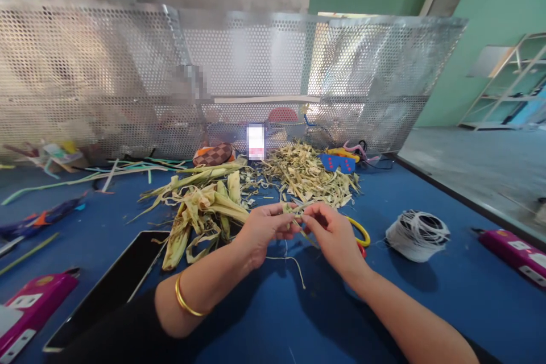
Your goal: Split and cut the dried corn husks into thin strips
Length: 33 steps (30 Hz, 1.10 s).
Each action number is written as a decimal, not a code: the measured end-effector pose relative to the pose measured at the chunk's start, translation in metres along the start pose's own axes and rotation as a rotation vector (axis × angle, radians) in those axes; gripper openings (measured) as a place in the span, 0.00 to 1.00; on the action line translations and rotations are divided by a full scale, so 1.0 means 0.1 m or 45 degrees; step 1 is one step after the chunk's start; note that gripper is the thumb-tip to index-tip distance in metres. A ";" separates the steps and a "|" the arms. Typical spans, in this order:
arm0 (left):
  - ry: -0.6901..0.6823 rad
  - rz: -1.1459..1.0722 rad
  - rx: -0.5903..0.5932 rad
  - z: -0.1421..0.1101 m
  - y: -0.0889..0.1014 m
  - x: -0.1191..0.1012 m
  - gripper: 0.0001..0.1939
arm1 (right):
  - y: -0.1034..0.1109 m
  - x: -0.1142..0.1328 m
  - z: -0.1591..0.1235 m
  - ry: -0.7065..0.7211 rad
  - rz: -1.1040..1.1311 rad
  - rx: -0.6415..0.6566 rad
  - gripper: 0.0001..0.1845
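Note:
In the middle of the view, my left hand [268, 230] pinches a small piece of corn husk [294, 210] between thumb and fingers. My right hand [335, 239] meets it from the other side, its thumb and fingertips closed on the same husk strips. A thin white string [294, 261] trails beneath the hands onto the table. Whole dried corn husks [205, 210] lie left of my left hand, and a heap of shredded husk [313, 173] sits behind both hands. Beside my right hand, a yellow ring-shaped handle [362, 231] and a bit of red show, partly hidden.
On the blue table [273, 324], a roll of white string [418, 236] stands at right. Purple power strips [514, 253] lie at both sides. A dark flat panel [113, 284] is at left, near pale strips [85, 182]. A perforated metal screen [256, 57] closes the back.

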<state>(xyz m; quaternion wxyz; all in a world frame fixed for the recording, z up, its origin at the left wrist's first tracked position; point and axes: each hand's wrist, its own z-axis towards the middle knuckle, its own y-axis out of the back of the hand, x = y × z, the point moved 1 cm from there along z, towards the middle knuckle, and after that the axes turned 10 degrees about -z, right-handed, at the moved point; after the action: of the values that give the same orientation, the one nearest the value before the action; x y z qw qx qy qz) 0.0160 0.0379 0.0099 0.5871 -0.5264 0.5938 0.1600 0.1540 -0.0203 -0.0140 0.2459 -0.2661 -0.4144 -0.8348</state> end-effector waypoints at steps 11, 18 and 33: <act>0.171 -0.123 -0.108 0.04 0.03 0.00 0.05 | 0.28 0.13 0.07 1.196 -0.901 -0.037 0.13; 0.038 -0.021 -0.066 0.03 0.02 0.07 0.11 | 0.18 0.19 -0.02 1.232 -0.894 0.013 0.13; -0.055 0.207 0.132 -0.02 -0.04 0.11 0.11 | 0.06 -0.07 0.05 0.036 -0.465 0.087 0.11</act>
<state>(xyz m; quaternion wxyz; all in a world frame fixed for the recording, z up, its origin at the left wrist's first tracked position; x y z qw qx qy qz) 0.0212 0.0294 0.0024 0.6113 -0.4417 0.6293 0.1876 0.1639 -0.0182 -0.0128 0.1048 -0.1662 -0.4804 -0.8547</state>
